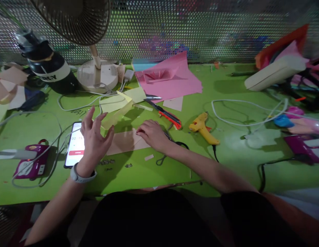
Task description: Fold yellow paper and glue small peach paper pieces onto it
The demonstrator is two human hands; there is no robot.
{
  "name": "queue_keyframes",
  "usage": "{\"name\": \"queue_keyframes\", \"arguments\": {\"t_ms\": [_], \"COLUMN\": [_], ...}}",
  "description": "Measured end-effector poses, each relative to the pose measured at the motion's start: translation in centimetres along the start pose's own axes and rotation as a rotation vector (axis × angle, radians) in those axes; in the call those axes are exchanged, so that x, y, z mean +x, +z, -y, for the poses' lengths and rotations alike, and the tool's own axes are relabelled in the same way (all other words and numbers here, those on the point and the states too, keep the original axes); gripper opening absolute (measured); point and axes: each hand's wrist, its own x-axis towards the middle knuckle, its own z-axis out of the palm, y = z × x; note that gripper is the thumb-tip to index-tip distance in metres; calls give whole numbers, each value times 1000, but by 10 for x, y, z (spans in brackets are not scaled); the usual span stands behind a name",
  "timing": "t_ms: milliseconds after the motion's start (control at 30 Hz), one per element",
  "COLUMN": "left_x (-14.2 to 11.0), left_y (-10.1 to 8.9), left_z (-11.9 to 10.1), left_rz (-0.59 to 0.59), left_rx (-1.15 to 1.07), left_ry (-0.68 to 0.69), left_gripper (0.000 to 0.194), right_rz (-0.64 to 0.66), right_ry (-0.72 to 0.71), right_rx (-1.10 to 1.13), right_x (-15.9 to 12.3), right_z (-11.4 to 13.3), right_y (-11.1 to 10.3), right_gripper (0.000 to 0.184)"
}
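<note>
My left hand [95, 137], with a pale watch on its wrist, hovers open with fingers spread between a lit phone [72, 151] and a pale pink paper strip [123, 142]. On the strip's right part rests my right hand [152, 134], its fingers curled and thumb side pinched together; what the tips hold, if anything, is too small to make out. Small metallic pieces [128, 165] lie below the strip, beside a little paper scrap [149, 157]. Scissors [162, 159], partly hidden by my right forearm, lie on the green table.
Beyond my hands are a red utility knife [169, 118], yellow paper [118, 103] and pink paper [172, 80]. A yellow glue gun [204, 128] lies to the right. A fan [97, 77], dark bottle [50, 67], purple power strip [33, 161] and loose cables [248, 124] surround the work area.
</note>
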Motion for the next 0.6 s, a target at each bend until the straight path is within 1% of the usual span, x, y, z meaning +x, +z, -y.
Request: {"name": "queue_keyframes", "arguments": {"t_ms": [100, 133, 167, 200, 233, 333, 367, 400, 433, 500, 600], "left_x": [-1, -2, -3, -4, -6, -12, -14, -17, -19, -22, -24], "left_y": [-2, -3, -4, -5, -4, -1, 1, 4, 6, 9, 11], "left_z": [-7, -10, -13, -15, -18, -25, -27, -29, -31, -33, -35], "left_rz": [-43, -44, -20, 38, 126, 467, 558, 623, 666, 699, 672], "left_rx": [-69, -124, -206, -318, -445, -840, -958, -1066, -1160, -1285, -1311], "left_ry": [37, 32, 11, -35, -110, -443, -550, -635, -697, -771, -804], "left_gripper": [42, 39, 36, 33, 30, 29, 30, 31, 32, 31, 27], "right_rz": [-17, -24, -32, -42, -56, -102, -119, -133, -143, -156, -168], "right_ry": [-17, -16, -9, -1, 8, -2, -24, -53, -87, -153, -210], "right_rx": [36, 57, 82, 111, 141, 205, 209, 204, 193, 162, 132], "right_x": [0, 0, 0, 0, 0, -2, -4, -5, -7, -9, -12], "right_z": [-3, -4, -4, -4, -3, 3, 6, 9, 12, 16, 19], "right_y": [0, -1, -3, -7, -11, -23, -26, -28, -29, -26, -21], "right_gripper": [10, 10, 10, 10, 10, 11, 12, 12, 14, 16, 17]}}
